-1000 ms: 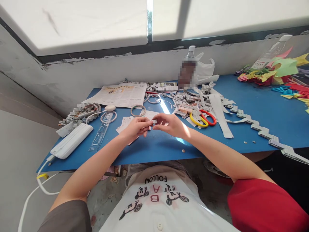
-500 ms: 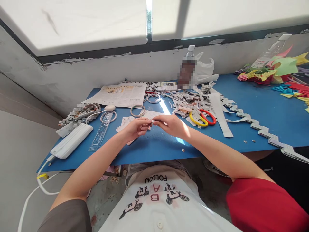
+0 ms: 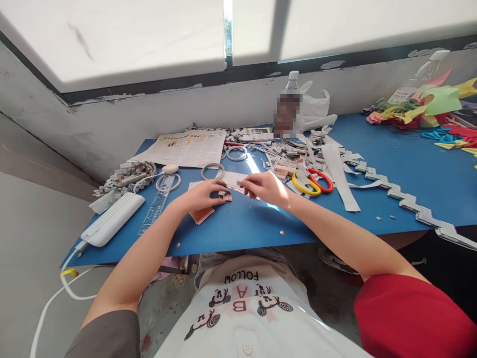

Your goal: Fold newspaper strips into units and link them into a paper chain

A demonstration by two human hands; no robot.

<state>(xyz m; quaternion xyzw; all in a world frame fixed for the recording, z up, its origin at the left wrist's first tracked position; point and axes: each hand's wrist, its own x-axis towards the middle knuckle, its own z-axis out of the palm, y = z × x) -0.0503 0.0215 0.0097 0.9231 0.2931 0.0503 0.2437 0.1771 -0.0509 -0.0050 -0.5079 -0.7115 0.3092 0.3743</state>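
My right hand (image 3: pixel 265 188) is above the blue table, its thumb and fingers pinching a small folded paper piece (image 3: pixel 239 183). To its left, my left hand (image 3: pixel 201 196) reaches low over the tabletop with its thumb and fingers apart. Small folded paper pieces (image 3: pixel 225 197) lie at those fingertips; whether they touch is hard to make out. Under and beside the left hand are printed paper slips (image 3: pixel 202 215). A flat white printed sheet (image 3: pixel 231 180) lies behind the hands, near a roll of tape (image 3: pixel 212 172).
Scissors (image 3: pixel 313 182) with yellow and red handles lie right, beside paper scraps (image 3: pixel 285 161). A folded paper chain (image 3: pixel 406 201) runs toward the right edge. Left are a clear ruler (image 3: pixel 155 206), a white power strip (image 3: pixel 112 220) and a newspaper (image 3: pixel 190 147). A bottle (image 3: pixel 287 112) stands behind.
My hands, which were together, have come apart. The left has lowered to the folded pieces with its fingers spread, while the right keeps a small folded piece.
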